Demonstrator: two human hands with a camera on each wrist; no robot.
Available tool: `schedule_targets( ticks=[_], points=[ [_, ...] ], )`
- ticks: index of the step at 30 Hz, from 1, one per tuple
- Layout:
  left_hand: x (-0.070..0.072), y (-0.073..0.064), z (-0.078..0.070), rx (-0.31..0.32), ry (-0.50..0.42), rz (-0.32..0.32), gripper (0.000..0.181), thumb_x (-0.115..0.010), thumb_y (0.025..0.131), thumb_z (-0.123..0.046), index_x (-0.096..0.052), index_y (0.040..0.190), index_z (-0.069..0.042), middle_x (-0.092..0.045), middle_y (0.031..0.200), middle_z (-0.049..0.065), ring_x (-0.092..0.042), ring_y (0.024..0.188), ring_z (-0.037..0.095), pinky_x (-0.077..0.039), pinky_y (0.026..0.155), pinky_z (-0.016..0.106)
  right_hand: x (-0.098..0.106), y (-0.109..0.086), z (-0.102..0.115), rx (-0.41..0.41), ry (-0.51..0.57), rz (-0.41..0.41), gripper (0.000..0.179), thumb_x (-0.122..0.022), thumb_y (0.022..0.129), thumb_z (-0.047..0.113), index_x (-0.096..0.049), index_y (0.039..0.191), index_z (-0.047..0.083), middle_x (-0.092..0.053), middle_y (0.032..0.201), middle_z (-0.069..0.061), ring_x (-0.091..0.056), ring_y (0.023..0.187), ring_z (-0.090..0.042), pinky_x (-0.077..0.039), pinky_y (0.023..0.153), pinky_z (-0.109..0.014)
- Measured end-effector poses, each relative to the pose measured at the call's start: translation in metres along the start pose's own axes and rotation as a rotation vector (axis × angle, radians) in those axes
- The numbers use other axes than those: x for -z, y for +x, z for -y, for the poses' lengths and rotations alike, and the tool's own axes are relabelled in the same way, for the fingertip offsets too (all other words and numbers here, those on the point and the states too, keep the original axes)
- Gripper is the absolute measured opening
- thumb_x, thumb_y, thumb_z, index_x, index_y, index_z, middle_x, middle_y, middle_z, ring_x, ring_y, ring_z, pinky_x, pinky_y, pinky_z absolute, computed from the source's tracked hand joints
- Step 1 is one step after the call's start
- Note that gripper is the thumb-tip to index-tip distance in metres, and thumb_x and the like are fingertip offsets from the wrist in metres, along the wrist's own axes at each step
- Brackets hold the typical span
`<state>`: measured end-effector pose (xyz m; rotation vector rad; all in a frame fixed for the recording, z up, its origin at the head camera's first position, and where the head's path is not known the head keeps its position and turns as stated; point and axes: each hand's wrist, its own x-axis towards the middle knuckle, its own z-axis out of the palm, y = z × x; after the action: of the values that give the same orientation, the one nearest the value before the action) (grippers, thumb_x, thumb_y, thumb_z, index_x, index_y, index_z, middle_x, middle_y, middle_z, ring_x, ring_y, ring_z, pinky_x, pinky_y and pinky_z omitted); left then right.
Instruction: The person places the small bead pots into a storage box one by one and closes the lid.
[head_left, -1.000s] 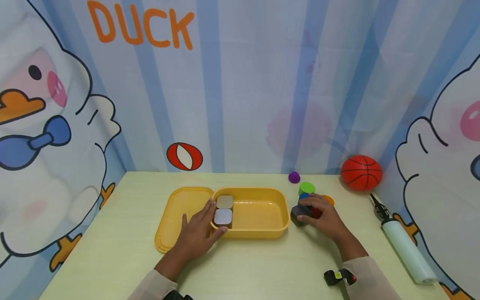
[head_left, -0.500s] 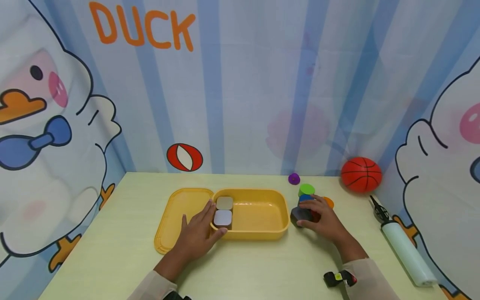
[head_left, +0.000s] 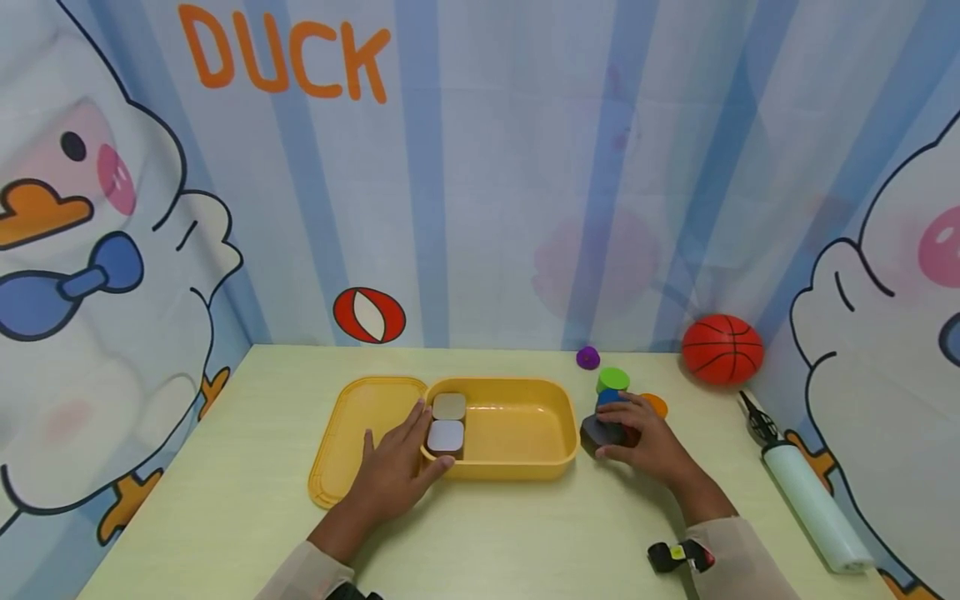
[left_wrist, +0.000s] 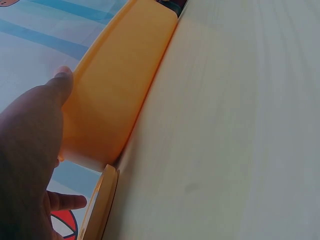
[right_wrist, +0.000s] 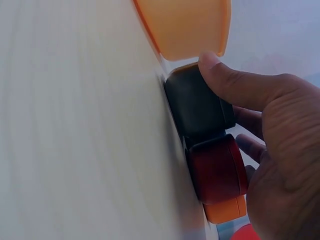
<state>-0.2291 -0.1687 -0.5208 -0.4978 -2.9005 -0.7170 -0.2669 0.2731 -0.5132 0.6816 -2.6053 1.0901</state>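
My right hand (head_left: pixel 641 433) pinches a small dark grey lidded box (right_wrist: pixel 195 102) with rounded corners, thumb on its near side and fingers at its far side. It stands on the table just right of the yellow container (head_left: pixel 517 472). A dark red lidded box (right_wrist: pixel 215 170) sits right beside it, largely covered by my hand in the head view. My left hand (head_left: pixel 393 462) rests at the container's left end, fingers fairly straight along the rim and thumb at the front corner. Inside the container, at its left end, are a beige box (head_left: pixel 450 406) and a pale-topped box (head_left: pixel 446 436).
The yellow lid (head_left: pixel 337 450) lies left of the container. Blue (head_left: pixel 611 397), green (head_left: pixel 613 380) and orange (head_left: pixel 656 405) pieces cluster behind my right hand, with a purple piece (head_left: pixel 588 358) farther back. A red basketball (head_left: pixel 722 350) and a pale green hand pump (head_left: pixel 813 504) are at the right.
The dark grey box has turned and shifted slightly under my right hand, with its top now more level. My left hand stays at the container.
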Motion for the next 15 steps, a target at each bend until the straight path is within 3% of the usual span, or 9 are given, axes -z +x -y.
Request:
schedule_targets(
  ticks=[7,15],
  points=[
    [0.0009,-0.0003,-0.0009,0.005,-0.003,0.01,0.088,-0.053,0.107,-0.068,-0.028,0.175,-0.018,-0.018,0.185,-0.003,-0.04,0.164,0.035,-0.009,0.124,0.089,0.0027,-0.0011,-0.004,0.008,-0.006,0.038,0.048,-0.097,0.079,0.008,-0.081,0.124,0.001,-0.071,0.14,-0.025,-0.036,0.152,-0.058,-0.03,0.119,-0.084],
    [0.0027,-0.0001,-0.0011,0.008,0.006,0.023,0.09,-0.052,0.107,-0.07,-0.025,0.176,-0.019,-0.016,0.185,-0.006,-0.038,0.165,0.034,-0.009,0.124,0.088,0.0039,-0.0014,-0.0086,0.024,-0.025,0.027,0.044,-0.095,0.079,-0.001,-0.082,0.121,0.002,-0.074,0.135,-0.024,-0.042,0.147,-0.059,-0.032,0.117,-0.084]
  ],
)
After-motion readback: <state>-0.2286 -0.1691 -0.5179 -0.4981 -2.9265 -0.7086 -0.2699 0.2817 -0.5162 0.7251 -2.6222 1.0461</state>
